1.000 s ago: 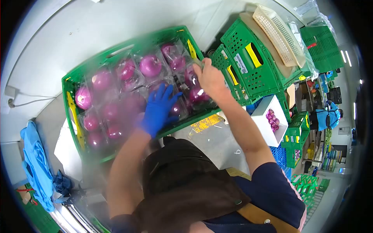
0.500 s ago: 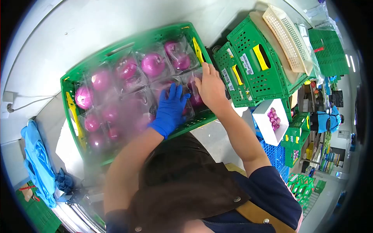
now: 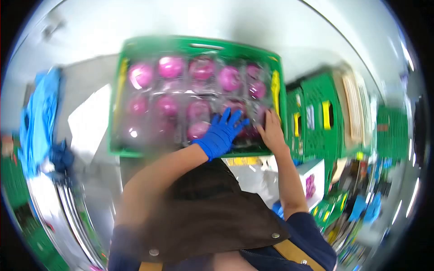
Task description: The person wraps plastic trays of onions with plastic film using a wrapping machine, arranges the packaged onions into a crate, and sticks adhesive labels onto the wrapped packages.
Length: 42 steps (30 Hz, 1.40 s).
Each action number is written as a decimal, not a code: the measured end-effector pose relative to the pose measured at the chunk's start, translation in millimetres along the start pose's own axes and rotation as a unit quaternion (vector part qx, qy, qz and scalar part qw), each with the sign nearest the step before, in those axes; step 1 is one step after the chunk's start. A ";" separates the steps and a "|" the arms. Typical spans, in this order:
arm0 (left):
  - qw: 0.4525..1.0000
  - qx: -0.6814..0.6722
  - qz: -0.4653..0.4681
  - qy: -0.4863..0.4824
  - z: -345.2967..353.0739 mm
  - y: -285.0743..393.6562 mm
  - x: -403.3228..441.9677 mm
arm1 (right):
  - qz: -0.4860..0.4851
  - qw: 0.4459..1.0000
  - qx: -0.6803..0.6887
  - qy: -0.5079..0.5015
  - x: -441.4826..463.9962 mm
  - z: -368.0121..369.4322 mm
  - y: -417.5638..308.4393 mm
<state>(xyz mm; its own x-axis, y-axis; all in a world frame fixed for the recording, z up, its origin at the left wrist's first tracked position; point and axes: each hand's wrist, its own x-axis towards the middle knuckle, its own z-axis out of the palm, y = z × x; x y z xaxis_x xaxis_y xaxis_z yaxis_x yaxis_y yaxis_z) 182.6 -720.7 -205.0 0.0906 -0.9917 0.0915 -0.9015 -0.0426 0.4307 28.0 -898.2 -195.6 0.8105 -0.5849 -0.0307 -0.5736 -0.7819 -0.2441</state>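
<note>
A green crate [image 3: 194, 44] with yellow handles holds several clear plastic packs of purple-red onions [image 3: 201, 67]. My left hand [image 3: 221, 135], in a blue glove, lies over the packs in the near right part of the crate, its fingers spread. Bare, my right hand [image 3: 272, 131] rests on the pack [image 3: 260, 113] at the right end, close to the yellow handle [image 3: 275, 89]. Its fingertips reach the pack's edge; whether they grip it is unclear. The view is blurred, most of all at the crate's lower left.
Stacked green crates [image 3: 318, 108] stand to the right, with a cream basket [image 3: 351, 108] on them. Below is a white box [image 3: 316, 178] of small purple onions. Blue garments [image 3: 40, 122] hang at the left. A person in blue [image 3: 365, 207] is far off at the right.
The view has turned, so the crate now appears level and further right. My left hand has moved right over the packs, nearer my right hand. Its fingers remain spread.
</note>
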 end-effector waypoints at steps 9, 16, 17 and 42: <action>0.871 -0.419 -0.078 0.245 -94.9 -7.9 -135.9 | -0.177 0.923 0.341 -0.027 101.5 -41.1 -235.7; 0.630 -0.499 -0.345 0.485 -114.1 7.7 -271.2 | -0.332 0.882 0.257 -0.216 177.2 110.6 -481.7; 0.564 -0.509 -0.373 0.533 -108.5 13.2 -280.5 | -0.352 0.900 0.175 -0.191 191.6 139.5 -499.9; 0.318 -0.709 -0.208 0.594 -104.4 -91.7 -333.7 | -0.515 0.763 0.299 -0.252 94.0 53.8 -501.0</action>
<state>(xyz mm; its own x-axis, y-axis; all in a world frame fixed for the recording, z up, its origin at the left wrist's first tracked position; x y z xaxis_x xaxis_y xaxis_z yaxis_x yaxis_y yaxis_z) 279.2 -373.2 -181.3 0.9324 -0.1548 -0.3265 0.3142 0.7935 0.5212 398.0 -549.8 -128.3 0.8237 0.5485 0.1433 0.4327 -0.4449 -0.7841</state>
